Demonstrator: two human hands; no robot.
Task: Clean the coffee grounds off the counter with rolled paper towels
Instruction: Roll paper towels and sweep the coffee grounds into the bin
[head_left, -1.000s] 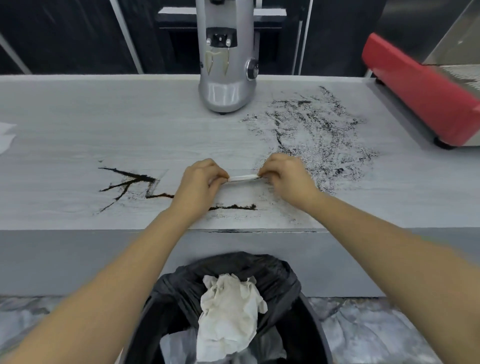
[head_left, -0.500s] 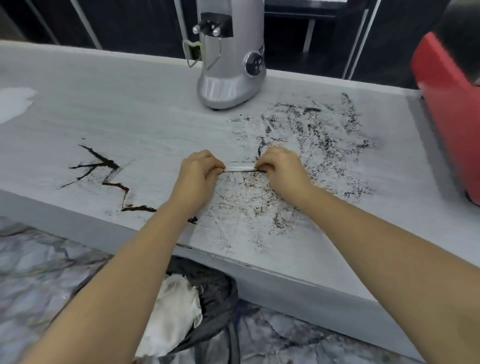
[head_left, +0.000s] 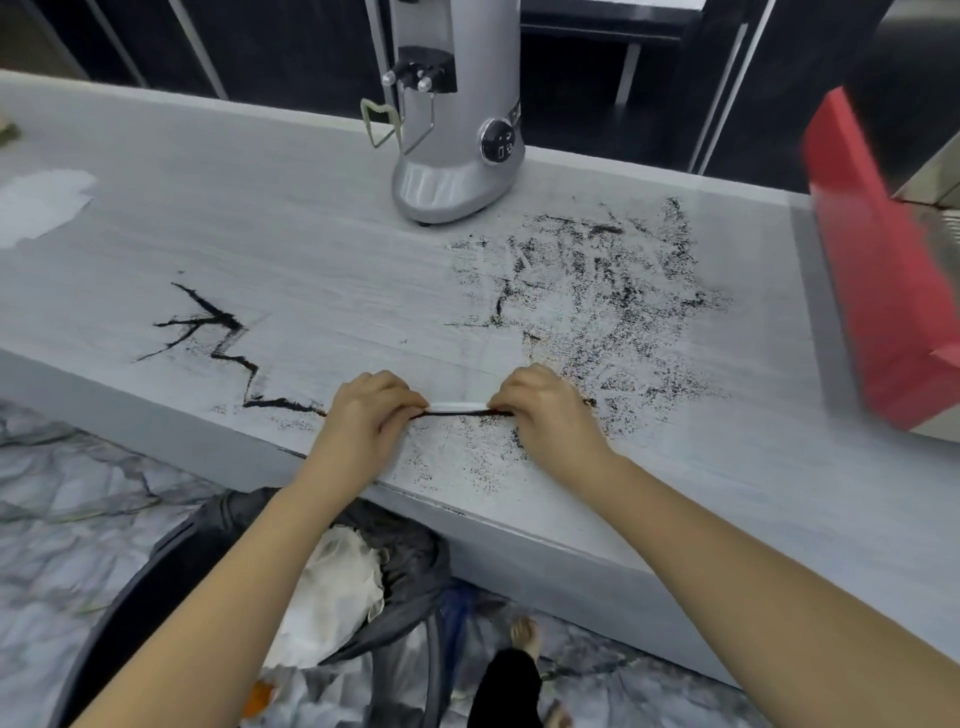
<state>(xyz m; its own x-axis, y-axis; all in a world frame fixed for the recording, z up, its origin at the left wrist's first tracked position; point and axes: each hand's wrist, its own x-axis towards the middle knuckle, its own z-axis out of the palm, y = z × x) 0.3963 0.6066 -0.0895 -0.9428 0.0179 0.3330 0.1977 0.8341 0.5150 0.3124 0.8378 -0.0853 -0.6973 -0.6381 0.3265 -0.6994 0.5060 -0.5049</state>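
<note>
A thin rolled paper towel (head_left: 457, 406) lies flat on the pale grey counter (head_left: 322, 270) near its front edge. My left hand (head_left: 366, 415) grips its left end and my right hand (head_left: 545, 410) grips its right end. A dark line of gathered coffee grounds (head_left: 467, 413) sits against the roll's near side. Scattered coffee grounds (head_left: 613, 312) cover the counter to the right and beyond the roll. A black zigzag line of grounds (head_left: 234, 343) runs to the left of my left hand.
A silver coffee grinder (head_left: 452, 114) stands at the back of the counter. A red espresso machine (head_left: 883, 270) sits at the right. A flat paper towel (head_left: 41, 205) lies far left. Below the counter edge, a black-lined bin (head_left: 332, 587) holds crumpled white towels.
Both hands have dragged the roll toward the counter's front edge, leaving a swept strip and a dark line of grounds along the roll. The view has shifted right and closer.
</note>
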